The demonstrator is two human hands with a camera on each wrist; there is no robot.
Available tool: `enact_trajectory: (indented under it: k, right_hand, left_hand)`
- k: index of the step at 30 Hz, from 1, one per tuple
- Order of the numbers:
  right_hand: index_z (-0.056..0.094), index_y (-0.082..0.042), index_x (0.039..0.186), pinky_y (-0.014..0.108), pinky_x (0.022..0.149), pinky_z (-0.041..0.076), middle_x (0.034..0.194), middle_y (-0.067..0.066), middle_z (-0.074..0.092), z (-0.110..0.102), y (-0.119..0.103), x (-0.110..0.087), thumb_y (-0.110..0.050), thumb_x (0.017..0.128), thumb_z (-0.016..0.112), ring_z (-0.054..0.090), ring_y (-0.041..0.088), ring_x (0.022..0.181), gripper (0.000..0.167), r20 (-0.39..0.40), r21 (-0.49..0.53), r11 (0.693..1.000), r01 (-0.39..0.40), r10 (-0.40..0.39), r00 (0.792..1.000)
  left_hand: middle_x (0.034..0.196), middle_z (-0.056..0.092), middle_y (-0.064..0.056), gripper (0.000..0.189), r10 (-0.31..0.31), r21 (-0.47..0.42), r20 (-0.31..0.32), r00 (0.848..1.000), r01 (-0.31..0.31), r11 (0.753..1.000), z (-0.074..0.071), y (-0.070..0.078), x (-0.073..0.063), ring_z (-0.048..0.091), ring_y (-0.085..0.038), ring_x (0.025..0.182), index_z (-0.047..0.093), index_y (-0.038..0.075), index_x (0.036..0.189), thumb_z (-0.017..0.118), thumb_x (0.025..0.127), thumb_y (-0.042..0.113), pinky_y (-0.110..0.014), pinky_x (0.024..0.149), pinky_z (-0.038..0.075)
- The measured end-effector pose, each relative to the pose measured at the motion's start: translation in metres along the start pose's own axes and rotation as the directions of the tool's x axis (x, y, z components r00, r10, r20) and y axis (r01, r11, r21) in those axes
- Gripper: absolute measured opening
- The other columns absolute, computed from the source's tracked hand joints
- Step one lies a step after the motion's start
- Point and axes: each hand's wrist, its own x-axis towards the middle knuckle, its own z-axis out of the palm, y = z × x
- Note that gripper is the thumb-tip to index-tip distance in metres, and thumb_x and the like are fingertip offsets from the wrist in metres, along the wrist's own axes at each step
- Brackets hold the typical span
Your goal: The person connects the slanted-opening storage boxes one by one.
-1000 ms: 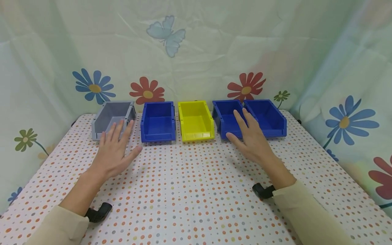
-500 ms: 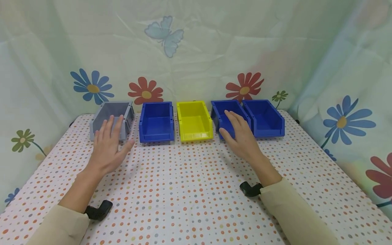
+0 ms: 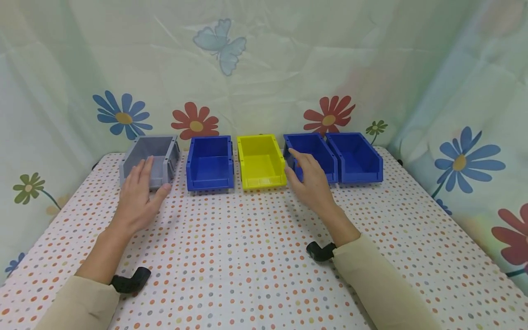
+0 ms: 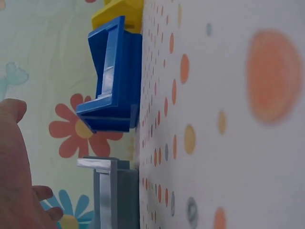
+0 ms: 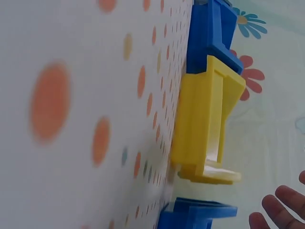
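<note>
Both hands are bare and hold nothing. In the head view my left hand [image 3: 138, 197] hovers palm down in front of the grey bin [image 3: 158, 149], fingers extended and overlapping its front. My right hand [image 3: 311, 185] hangs before a blue bin [image 3: 321, 151], thumb and fingers spread, fingertips close to the right edge of the yellow bin [image 3: 261, 167]. In the left wrist view, part of the left hand [image 4: 16, 167] shows above the table, beside the grey bin [image 4: 107, 195]. The right wrist view catches only fingertips [image 5: 276, 210] near the yellow bin [image 5: 202, 119].
Another blue bin [image 3: 210, 169] stands between the grey and yellow ones, and a further blue bin [image 3: 356, 165] ends the row at right. The bins line the back of a table with a dotted cloth [image 3: 231, 256]. A flowered curtain [image 3: 272, 68] hangs behind and at the sides.
My right hand has moved left, from over the two right-hand blue bins to beside the yellow bin. My left hand has shifted slightly left. The bins have stayed in place.
</note>
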Motion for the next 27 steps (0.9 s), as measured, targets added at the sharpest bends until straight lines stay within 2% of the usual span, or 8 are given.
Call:
enact_trajectory:
  k: [4,7,10,14,20,27]
  right_hand:
    - [0.046,-0.01,0.156,0.045,0.085,0.054,0.143,0.019,0.056,0.01,-0.005,0.003,-0.024,0.106,0.055,0.058,0.035,0.112,0.052,0.003,0.025,1.0,0.012,-0.012,1.0]
    - [0.046,-0.009,0.156,0.04,0.079,0.052,0.141,0.018,0.057,0.017,-0.011,0.007,-0.025,0.106,0.054,0.058,0.035,0.108,0.052,0.01,0.042,0.999,0.021,-0.021,1.0]
    - [0.046,-0.009,0.155,0.04,0.079,0.053,0.14,0.017,0.058,0.022,-0.016,0.01,-0.025,0.106,0.055,0.059,0.034,0.107,0.053,0.006,0.059,0.998,0.02,-0.021,1.0]
    - [0.047,-0.01,0.154,0.047,0.087,0.059,0.14,0.016,0.059,0.027,-0.021,0.012,-0.024,0.105,0.056,0.061,0.033,0.111,0.052,0.004,0.087,0.996,0.007,-0.007,1.0]
    - [0.049,-0.008,0.153,0.05,0.087,0.061,0.14,0.019,0.059,0.035,-0.025,0.015,-0.023,0.104,0.057,0.063,0.036,0.11,0.052,-0.004,0.132,0.991,-0.003,0.003,1.0]
    - [0.05,-0.01,0.152,0.046,0.087,0.061,0.138,0.018,0.061,0.045,-0.031,0.019,-0.024,0.105,0.056,0.064,0.034,0.11,0.05,0.005,0.146,0.989,-0.033,0.033,0.999]
  left_hand:
    - [0.17,0.01,-0.03,0.081,-0.041,-0.008,-0.009,0.999,0.041,0.999,0.0,-0.007,-0.001,0.008,-0.057,0.154,0.005,0.013,0.168,0.041,0.106,0.052,-0.08,0.119,0.008]
    - [0.17,0.008,-0.029,0.08,-0.085,-0.013,-0.042,0.995,0.085,0.996,-0.001,-0.012,-0.001,0.007,-0.057,0.154,0.005,0.013,0.167,0.043,0.106,0.047,-0.081,0.118,0.008]
    - [0.171,0.004,-0.028,0.079,-0.131,-0.044,-0.093,0.987,0.128,0.991,-0.002,-0.018,0.001,0.005,-0.056,0.155,0.004,0.012,0.167,0.043,0.105,0.042,-0.079,0.12,0.007]
    - [0.171,0.0,-0.027,0.08,-0.201,-0.105,-0.136,0.97,0.188,0.976,-0.004,-0.026,0.003,0.001,-0.054,0.156,0.001,0.012,0.167,0.042,0.105,0.04,-0.077,0.121,0.005]
    - [0.173,0.0,-0.023,0.08,-0.288,-0.152,-0.119,0.95,0.269,0.951,-0.007,-0.034,0.005,0.004,-0.051,0.157,-0.005,0.013,0.167,0.04,0.106,0.04,-0.076,0.122,0.01]
    - [0.173,-0.003,-0.023,0.082,-0.358,-0.238,-0.072,0.931,0.333,0.912,-0.005,-0.04,0.007,0.004,-0.049,0.158,-0.011,0.018,0.166,0.041,0.106,0.039,-0.072,0.124,0.013]
